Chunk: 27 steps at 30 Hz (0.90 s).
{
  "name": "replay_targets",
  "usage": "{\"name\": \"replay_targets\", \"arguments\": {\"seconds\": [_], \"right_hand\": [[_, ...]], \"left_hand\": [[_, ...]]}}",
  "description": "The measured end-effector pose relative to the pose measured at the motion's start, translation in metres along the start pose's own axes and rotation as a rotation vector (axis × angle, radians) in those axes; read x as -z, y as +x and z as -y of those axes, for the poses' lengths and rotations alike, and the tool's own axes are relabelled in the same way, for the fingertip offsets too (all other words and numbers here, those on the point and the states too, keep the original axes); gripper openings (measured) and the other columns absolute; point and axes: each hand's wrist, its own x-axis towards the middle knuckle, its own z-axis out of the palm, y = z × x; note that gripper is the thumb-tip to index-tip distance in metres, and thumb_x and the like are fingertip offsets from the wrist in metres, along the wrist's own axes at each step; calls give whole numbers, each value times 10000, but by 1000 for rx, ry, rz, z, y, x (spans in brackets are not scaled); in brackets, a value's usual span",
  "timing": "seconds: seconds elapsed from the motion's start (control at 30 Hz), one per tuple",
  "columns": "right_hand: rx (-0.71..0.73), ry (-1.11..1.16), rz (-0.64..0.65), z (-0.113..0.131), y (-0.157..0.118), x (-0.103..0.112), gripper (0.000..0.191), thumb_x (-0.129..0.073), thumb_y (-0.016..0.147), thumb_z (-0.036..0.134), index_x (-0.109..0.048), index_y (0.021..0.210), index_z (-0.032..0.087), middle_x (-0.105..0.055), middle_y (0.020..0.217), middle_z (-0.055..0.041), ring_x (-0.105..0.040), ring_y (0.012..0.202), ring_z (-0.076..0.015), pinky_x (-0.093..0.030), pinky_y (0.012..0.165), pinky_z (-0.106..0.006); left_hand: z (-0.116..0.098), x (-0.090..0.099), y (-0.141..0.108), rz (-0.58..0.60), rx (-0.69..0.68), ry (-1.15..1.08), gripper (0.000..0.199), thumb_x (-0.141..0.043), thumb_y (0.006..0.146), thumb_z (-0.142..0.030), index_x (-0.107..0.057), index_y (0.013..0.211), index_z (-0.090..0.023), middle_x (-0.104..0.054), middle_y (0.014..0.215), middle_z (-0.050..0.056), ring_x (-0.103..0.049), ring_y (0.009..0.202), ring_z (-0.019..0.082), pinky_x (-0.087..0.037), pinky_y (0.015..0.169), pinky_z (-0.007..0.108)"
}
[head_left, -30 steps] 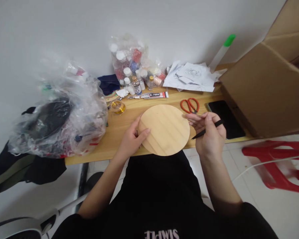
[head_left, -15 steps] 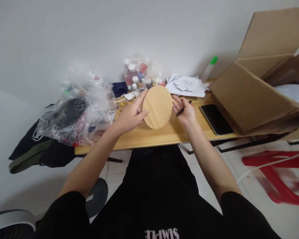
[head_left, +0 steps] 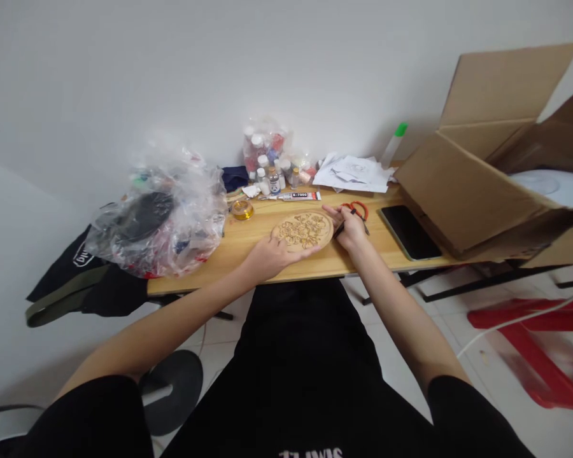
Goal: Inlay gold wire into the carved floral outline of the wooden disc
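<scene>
A round wooden disc lies almost flat just over the table, its upper face covered with a raised gold floral pattern. My left hand is closed on its near left edge, thumb along the front rim. At the disc's right edge is my right hand, closed around slim black tweezers with its fingertips at or near the rim. Just behind that hand lies a red-handled tool, partly hidden. A coil of gold wire and a B-7000 glue tube rest behind the disc.
Crumpled plastic bags fill the left end of the table. Small bottles and papers line the wall. A phone and an open cardboard box are at right, a red stool below.
The disc has turned over from its plain face to its patterned face and come down closer to the table. Both hands moved with it, the right one now at its edge.
</scene>
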Motion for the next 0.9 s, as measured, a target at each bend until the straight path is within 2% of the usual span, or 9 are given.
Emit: {"name": "replay_targets", "arguments": {"seconds": [0.13, 0.27, 0.4, 0.53, 0.7, 0.8, 0.9], "right_hand": [[-27, -66, 13, 5, -1, 0, 211, -471, 899, 225, -401, 700, 220, -729, 681, -6, -682, 582, -145, -581, 633, -298], [-24, -159, 49, 7, -6, 0, 186, -511, 882, 250, -420, 723, 222, -714, 680, -3, -697, 637, -151, -582, 689, -306], [12, -274, 101, 9, -9, -2, 202, -605, 829, 293, -449, 719, 223, -686, 669, 7, -699, 697, -149, -576, 732, -298], [51, -384, 142, 10, -8, -6, 204, -626, 808, 305, -477, 700, 217, -669, 677, -3, -688, 760, -161, -561, 785, -320], [76, -501, 180, 10, -5, -6, 177, -604, 815, 262, -513, 677, 198, -641, 718, -10, -645, 725, -136, -519, 845, -317], [98, -564, 187, 14, -2, -2, 203, -617, 804, 322, -512, 683, 197, -612, 741, -6, -606, 715, -125, -506, 799, -301], [132, -635, 203, 21, 0, -2, 249, -618, 786, 401, -510, 690, 198, -553, 705, 15, -531, 666, -106, -459, 674, -248]], "left_hand": [[-4, -10, -9, 19, 58, -13, 542, -248, 945, -64, -522, 1331, -326, -539, 742, 11, -591, 772, 167, -463, 772, 302], [1, -15, -13, 60, 156, -11, 399, -400, 961, -180, -508, 1344, -217, -622, 841, 76, -616, 787, 212, -459, 711, 310], [7, -15, -16, 69, 293, -19, 475, -492, 946, -291, -422, 1390, -137, -653, 965, 125, -623, 930, 268, -458, 771, 353], [9, -13, -16, 59, 432, -39, 557, -475, 918, -212, -312, 1441, -114, -635, 1127, 147, -594, 1051, 267, -449, 845, 365], [6, -13, -8, 82, 490, -79, 652, -478, 818, -133, -304, 1446, -112, -632, 1156, 144, -581, 1060, 274, -436, 873, 384], [10, -10, -1, 87, 516, -122, 664, -487, 776, -122, -338, 1423, -89, -635, 1150, 166, -586, 1036, 298, -440, 860, 413], [22, -4, 13, 45, 545, -181, 567, -460, 785, -116, -425, 1347, -60, -645, 1090, 184, -593, 1007, 325, -437, 854, 460]]}}
